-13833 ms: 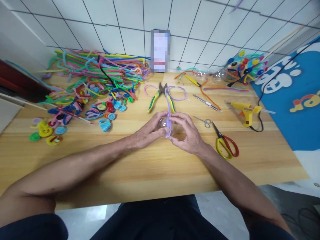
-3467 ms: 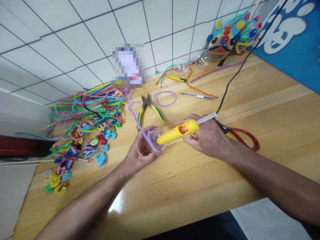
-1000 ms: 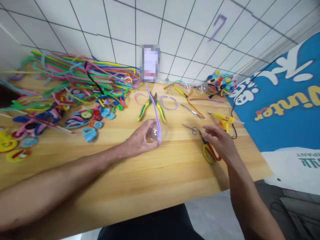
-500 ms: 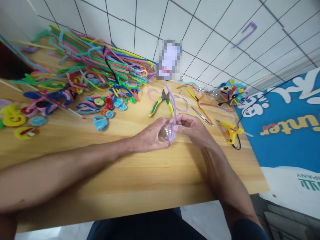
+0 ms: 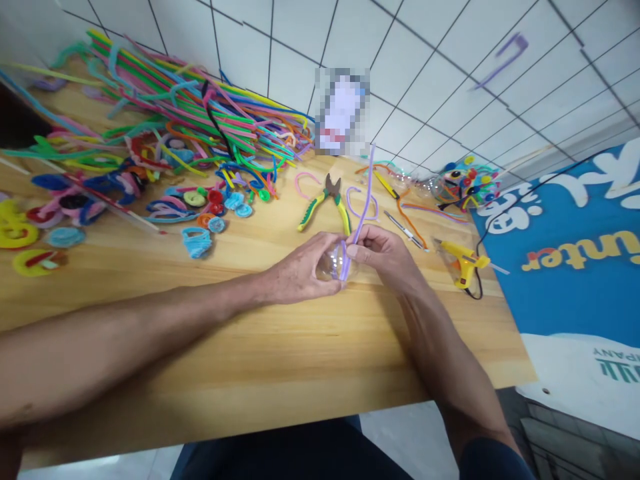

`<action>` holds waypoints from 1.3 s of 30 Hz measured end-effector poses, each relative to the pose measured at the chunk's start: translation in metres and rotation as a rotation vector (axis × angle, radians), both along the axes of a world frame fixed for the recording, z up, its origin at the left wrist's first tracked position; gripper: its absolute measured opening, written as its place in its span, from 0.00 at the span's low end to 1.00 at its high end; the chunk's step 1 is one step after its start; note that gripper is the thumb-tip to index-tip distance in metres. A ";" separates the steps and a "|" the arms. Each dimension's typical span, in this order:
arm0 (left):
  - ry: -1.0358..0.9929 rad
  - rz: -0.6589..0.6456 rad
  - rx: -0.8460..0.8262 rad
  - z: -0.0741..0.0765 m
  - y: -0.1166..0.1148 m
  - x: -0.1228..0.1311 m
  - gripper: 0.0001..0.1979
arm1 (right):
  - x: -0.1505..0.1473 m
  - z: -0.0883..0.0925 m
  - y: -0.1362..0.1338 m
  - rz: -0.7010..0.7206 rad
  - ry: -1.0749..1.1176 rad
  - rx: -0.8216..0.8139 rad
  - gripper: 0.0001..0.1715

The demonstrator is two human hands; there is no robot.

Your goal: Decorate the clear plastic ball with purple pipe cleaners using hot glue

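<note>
My left hand (image 5: 313,270) is closed round a clear plastic ball (image 5: 330,263), held just above the wooden table. A purple pipe cleaner (image 5: 367,193) runs over the ball's right side, and its free end sticks up past the pliers. My right hand (image 5: 383,253) pinches this pipe cleaner between thumb and fingers at the ball's upper right. Just beyond my hands lie pliers (image 5: 327,200) with green and yellow handles, jaws pointing away. Beside them rests a bent purple pipe cleaner loop (image 5: 363,203). My fingers hide part of the ball.
A large heap of coloured pipe cleaners (image 5: 185,100) fills the back left, with curled pieces in front. A phone (image 5: 341,113), blurred out, leans at the wall. On the right are a yellow glue gun (image 5: 463,260), a pen (image 5: 404,230), a cutter knife (image 5: 387,185) and a blue banner (image 5: 575,267).
The pipe cleaner's free end has swung to the right, from leaning left towards the phone to leaning right. Both hands keep nearly the same place on the ball.
</note>
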State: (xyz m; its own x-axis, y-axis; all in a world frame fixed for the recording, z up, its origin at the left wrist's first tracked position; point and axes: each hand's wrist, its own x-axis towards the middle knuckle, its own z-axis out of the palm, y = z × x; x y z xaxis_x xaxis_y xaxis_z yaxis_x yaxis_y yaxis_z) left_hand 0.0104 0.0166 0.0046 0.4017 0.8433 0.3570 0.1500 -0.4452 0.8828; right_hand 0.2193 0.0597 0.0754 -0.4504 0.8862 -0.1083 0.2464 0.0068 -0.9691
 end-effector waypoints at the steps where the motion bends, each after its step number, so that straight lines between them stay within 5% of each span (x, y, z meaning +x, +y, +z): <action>1: 0.001 0.000 -0.002 0.000 0.000 0.000 0.32 | 0.000 0.000 0.000 0.000 0.001 -0.003 0.29; 29: -0.006 0.010 0.031 -0.007 -0.002 -0.004 0.47 | -0.006 -0.013 -0.013 -0.119 0.113 -0.064 0.33; 39: 0.060 -0.037 0.299 -0.012 -0.002 -0.007 0.51 | -0.003 -0.011 -0.019 -0.050 0.220 -0.219 0.34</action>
